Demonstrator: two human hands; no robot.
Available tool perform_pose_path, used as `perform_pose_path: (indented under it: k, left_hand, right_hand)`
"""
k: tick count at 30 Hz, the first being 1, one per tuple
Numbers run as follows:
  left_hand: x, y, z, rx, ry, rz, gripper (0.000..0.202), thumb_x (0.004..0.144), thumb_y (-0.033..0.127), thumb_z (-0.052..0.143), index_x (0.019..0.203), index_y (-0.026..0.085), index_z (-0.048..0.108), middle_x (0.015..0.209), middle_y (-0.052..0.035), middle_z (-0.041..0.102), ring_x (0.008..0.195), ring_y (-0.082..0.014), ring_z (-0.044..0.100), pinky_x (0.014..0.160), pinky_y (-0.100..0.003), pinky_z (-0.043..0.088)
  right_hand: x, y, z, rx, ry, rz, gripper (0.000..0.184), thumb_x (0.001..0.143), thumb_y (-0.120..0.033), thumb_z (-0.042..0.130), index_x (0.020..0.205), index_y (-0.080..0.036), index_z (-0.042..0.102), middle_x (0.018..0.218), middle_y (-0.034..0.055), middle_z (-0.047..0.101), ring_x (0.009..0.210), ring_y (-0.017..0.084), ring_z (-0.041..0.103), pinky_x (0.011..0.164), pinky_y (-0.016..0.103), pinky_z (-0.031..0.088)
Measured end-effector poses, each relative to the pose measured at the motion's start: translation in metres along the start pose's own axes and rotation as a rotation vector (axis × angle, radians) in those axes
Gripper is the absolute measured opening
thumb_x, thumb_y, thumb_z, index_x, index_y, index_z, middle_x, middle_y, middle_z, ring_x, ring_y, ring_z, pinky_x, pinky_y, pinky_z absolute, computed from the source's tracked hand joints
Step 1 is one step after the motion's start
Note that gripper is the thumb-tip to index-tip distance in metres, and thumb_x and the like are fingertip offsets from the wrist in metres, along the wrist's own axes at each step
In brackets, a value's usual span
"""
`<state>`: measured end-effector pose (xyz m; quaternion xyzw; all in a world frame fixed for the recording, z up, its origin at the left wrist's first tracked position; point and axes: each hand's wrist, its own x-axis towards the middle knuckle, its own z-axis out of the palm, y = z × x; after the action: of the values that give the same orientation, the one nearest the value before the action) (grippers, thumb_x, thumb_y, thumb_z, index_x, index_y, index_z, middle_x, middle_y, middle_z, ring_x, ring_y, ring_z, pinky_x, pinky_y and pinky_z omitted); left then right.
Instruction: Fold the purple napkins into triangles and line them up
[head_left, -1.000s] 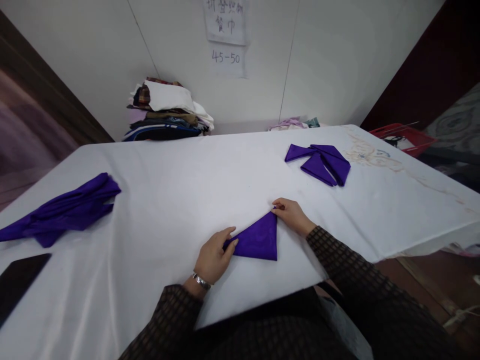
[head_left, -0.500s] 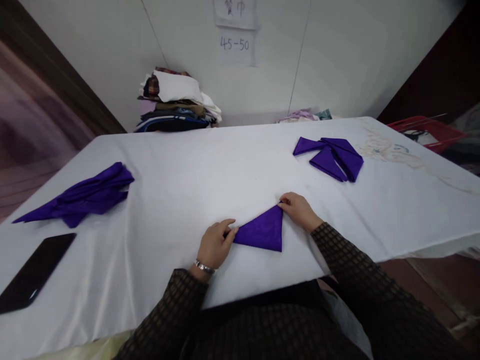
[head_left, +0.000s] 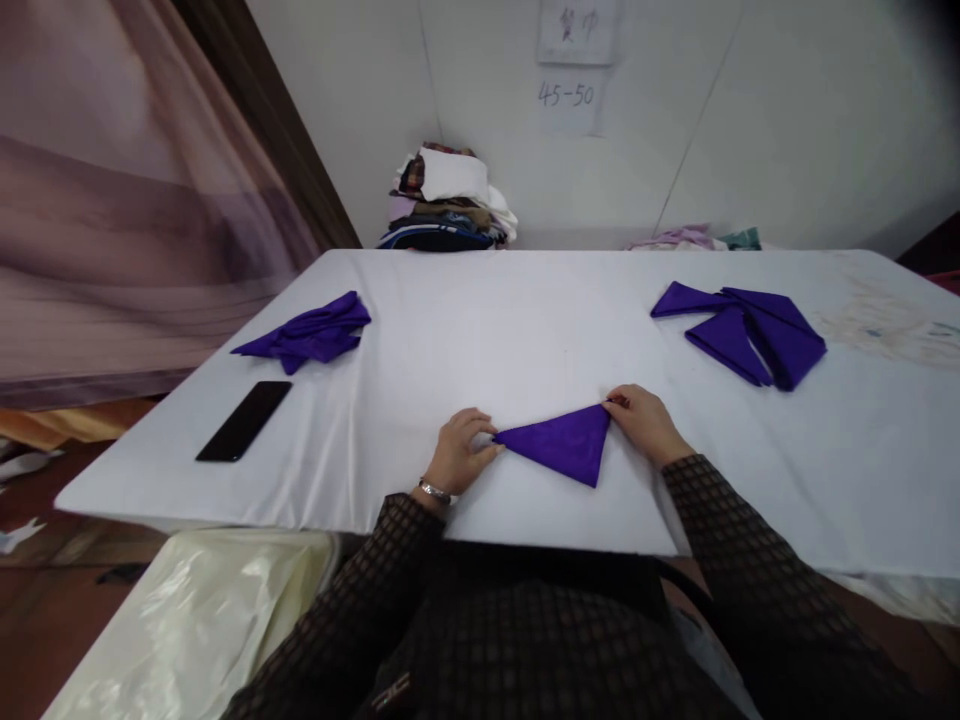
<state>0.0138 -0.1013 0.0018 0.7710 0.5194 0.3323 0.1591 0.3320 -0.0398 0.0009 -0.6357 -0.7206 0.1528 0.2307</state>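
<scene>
A purple cloth [head_left: 561, 446] folded into a small triangle lies between my hands near the table's front edge. My left hand [head_left: 459, 455], with a silver bracelet at its wrist, has thumb and fingers closed around the narrow left tip. At the upper right corner, my right hand [head_left: 642, 418] pinches the fabric between thumb and fingertips. The lower right corner points toward me and is untouched. Farther back to the right lie folded purple cloths [head_left: 780, 325], partly overlapping. A crumpled purple cloth [head_left: 319, 330] rests at the table's left side.
White fabric covers the table [head_left: 480, 320]. A black phone [head_left: 244, 420] lies at the left. Behind the table are a pile of folded clothes [head_left: 450, 200] and some lilac fabric [head_left: 679, 238]. A cream-covered surface [head_left: 202, 610] stands at lower left, beside a pinkish curtain [head_left: 142, 200].
The view has turned to the left, showing more of the curtain and floor. The triangle has tilted slightly, its left tip now plainly between my left thumb and fingers. My right hand keeps its corner.
</scene>
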Motion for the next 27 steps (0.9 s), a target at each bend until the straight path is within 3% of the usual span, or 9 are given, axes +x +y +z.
perform_pose_path:
  k: [6, 10, 17, 23, 27]
  left_hand:
    - [0.0012, 0.0020, 0.0004, 0.064, -0.136, -0.090, 0.019, 0.070, 0.025, 0.068, 0.088, 0.024, 0.064, 0.118, -0.0040, 0.060, 0.125, -0.0278, 0.041, 0.104, -0.051, 0.030]
    - [0.0038, 0.0019, -0.0005, 0.025, -0.150, -0.074, 0.008, 0.073, 0.024, 0.065, 0.081, 0.024, 0.063, 0.119, -0.0031, 0.059, 0.128, -0.0272, 0.038, 0.106, -0.052, 0.028]
    - [0.0061, 0.0014, -0.0030, -0.236, -0.115, 0.042, 0.010, 0.081, 0.028, 0.055, 0.082, 0.021, 0.061, 0.122, -0.0073, 0.057, 0.130, -0.0224, 0.036, 0.105, -0.044, 0.035]
    - [0.0077, 0.0000, -0.0038, -0.092, -0.344, 0.055, 0.013, 0.083, 0.028, 0.050, 0.076, 0.022, 0.060, 0.124, -0.0037, 0.058, 0.134, -0.0250, 0.029, 0.109, -0.053, 0.021]
    - [0.0071, 0.0026, -0.0030, 0.000, -0.401, 0.049, 0.018, 0.086, 0.025, 0.043, 0.077, 0.022, 0.058, 0.125, -0.0020, 0.057, 0.135, -0.0242, 0.028, 0.109, -0.055, 0.015]
  right_hand:
    - [-0.0003, -0.0006, 0.0003, -0.021, 0.016, 0.003, 0.012, 0.078, -0.027, 0.057, 0.081, -0.019, 0.065, 0.080, 0.0031, 0.062, 0.075, 0.016, 0.056, 0.067, 0.027, 0.039]
    - [0.0000, 0.0006, 0.0018, -0.021, 0.032, -0.017, 0.012, 0.079, -0.027, 0.057, 0.081, -0.019, 0.065, 0.080, 0.0029, 0.062, 0.075, 0.016, 0.056, 0.068, 0.027, 0.040]
    - [0.0012, -0.0001, 0.0021, -0.018, 0.024, -0.009, 0.012, 0.079, -0.026, 0.057, 0.082, -0.019, 0.065, 0.080, 0.0033, 0.063, 0.076, 0.017, 0.056, 0.070, 0.027, 0.040]
    - [0.0016, -0.0006, 0.0022, -0.015, 0.021, 0.001, 0.010, 0.079, -0.025, 0.057, 0.083, -0.019, 0.065, 0.083, 0.0030, 0.063, 0.077, 0.016, 0.056, 0.072, 0.026, 0.040]
    - [0.0009, -0.0006, 0.0025, -0.015, 0.030, -0.003, 0.009, 0.079, -0.024, 0.058, 0.083, -0.019, 0.065, 0.083, 0.0031, 0.063, 0.078, 0.016, 0.056, 0.072, 0.026, 0.040]
